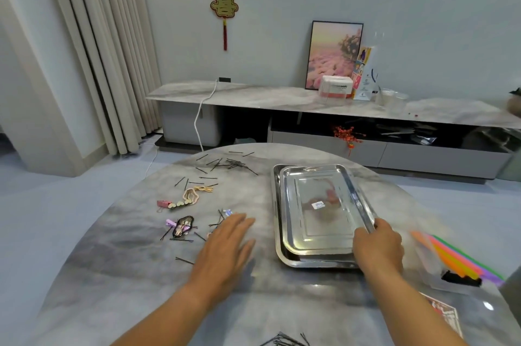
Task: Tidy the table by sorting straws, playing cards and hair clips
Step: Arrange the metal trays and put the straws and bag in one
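- Right hand gripping the near right corner of the upper steel tray, fingers curled round its rim; left hand spread flat, fingers straight, hovering over or resting on the bench just beside the loose pins, contact hard to tell
- Risk of the upper tray sliding or tipping off the lower tray if lifted by one corner only: two smooth metal trays nested, likely slippery, likely noisy
- Risk of sweeping bobby pins off the round bench edge with a flat palm: thin, dark, scattered widely at the far left, more beside the left hand, another heap at the near edge, easy to miss against the grey marbled top
- Risk of nudging the clear box at the right with the right forearm while drawing the tray back: box close beside that arm, near the bench rim
- Straws: bright orange, yellow, pink and green, lying bundled in or across the clear box, blurred
- Playing cards: a pack or stack near the right edge, red-patterned, partly cut off
- Hair clips: larger decorated ones grouped left of centre, a dark oval clip, a lilac one, a beige row of hearts, a pink binder clip among them
- Sorting apparently barely begun: both trays empty apart from a label
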The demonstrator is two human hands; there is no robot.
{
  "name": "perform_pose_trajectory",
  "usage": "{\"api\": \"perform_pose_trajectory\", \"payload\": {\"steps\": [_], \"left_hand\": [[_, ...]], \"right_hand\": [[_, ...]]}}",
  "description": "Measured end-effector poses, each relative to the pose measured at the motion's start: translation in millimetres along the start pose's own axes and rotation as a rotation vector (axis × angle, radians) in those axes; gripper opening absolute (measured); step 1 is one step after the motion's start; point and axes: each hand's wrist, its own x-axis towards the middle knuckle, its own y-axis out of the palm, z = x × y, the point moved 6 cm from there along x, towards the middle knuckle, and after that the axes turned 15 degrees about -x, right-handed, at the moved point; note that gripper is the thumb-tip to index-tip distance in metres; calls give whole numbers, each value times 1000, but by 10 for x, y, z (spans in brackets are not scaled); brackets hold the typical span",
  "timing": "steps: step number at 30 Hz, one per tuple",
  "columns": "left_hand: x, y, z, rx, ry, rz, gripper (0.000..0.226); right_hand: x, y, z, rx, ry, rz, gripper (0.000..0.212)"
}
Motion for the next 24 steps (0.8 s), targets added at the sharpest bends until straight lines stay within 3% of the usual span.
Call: {"api": "perform_pose_trajectory", "payload": {"steps": [3, 6, 11, 13, 15, 19, 24], "left_hand": [[-72, -229, 296, -30, -126, -78, 57], [-136, -324, 497, -25, -253, -74, 49], [-79, -456, 728, 58, -332, -81, 54], [-21, -569, 857, 113, -366, -145, 57], [16, -687, 1026, 124, -450, -221, 59], [75, -757, 1361, 97, -614, -229, 68], [260, -682, 1432, 80, -626, -196, 76]], "right_hand": [[-108, 18, 130, -217, -64, -70, 44], [-304, 121, 387, -133, -235, -150, 47], [-973, 754, 1131, 71, -799, 120, 42], [-1195, 1148, 1324, 48, -898, 276, 45], [-1262, 1487, 1409, 18, -852, 330, 52], [-1132, 1864, 1443, -177, -667, 235, 67], [-977, 2010, 1522, -202, -576, 181, 72]]}}
